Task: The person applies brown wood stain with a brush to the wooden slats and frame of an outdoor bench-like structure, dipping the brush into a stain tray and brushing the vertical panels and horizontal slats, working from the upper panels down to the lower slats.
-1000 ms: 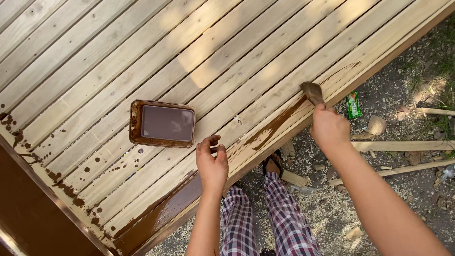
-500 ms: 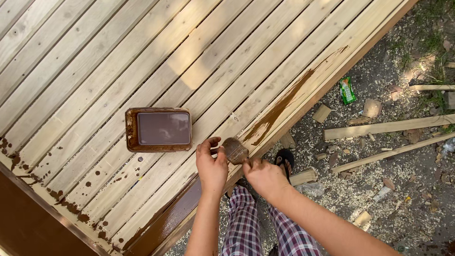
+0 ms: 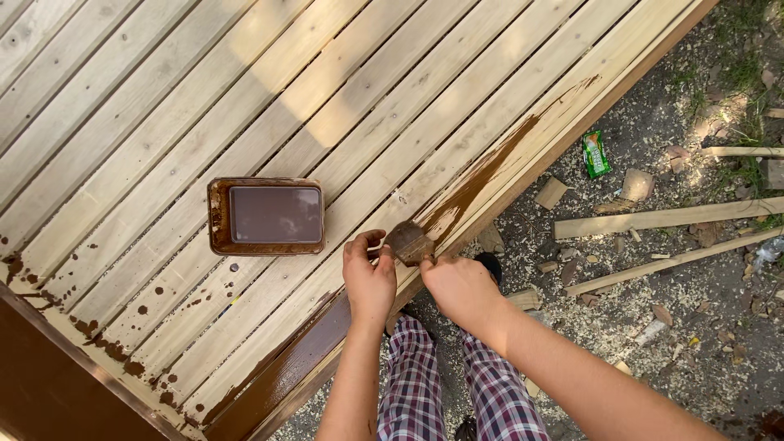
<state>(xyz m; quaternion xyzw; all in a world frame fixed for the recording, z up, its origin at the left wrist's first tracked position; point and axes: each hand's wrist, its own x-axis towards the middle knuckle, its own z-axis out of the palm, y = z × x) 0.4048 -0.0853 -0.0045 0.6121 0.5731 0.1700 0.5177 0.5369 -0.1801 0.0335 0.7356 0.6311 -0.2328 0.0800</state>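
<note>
My right hand [image 3: 459,286] grips a paint brush [image 3: 409,242] whose brown-loaded head rests on the edge plank of a pale wooden deck [image 3: 343,98]. A wet brown stain streak [image 3: 482,181] runs up that plank from the brush. My left hand [image 3: 369,278] lies on the plank just left of the brush head, fingers curled, thumb and forefinger near the brush. A rectangular tray of brown stain [image 3: 266,216] sits on the deck to the left of my hands.
Brown drips [image 3: 122,327] speckle the lower-left planks beside a painted brown board [image 3: 41,384]. Sawdust-strewn ground on the right holds wood offcuts [image 3: 552,193], long timber strips [image 3: 670,219] and a green packet [image 3: 596,153]. My checked trouser legs [image 3: 457,384] stand below the deck edge.
My right hand pulled the brush from the far right end of the edge plank down to beside my left hand, leaving a brown streak. The left hand stayed in place.
</note>
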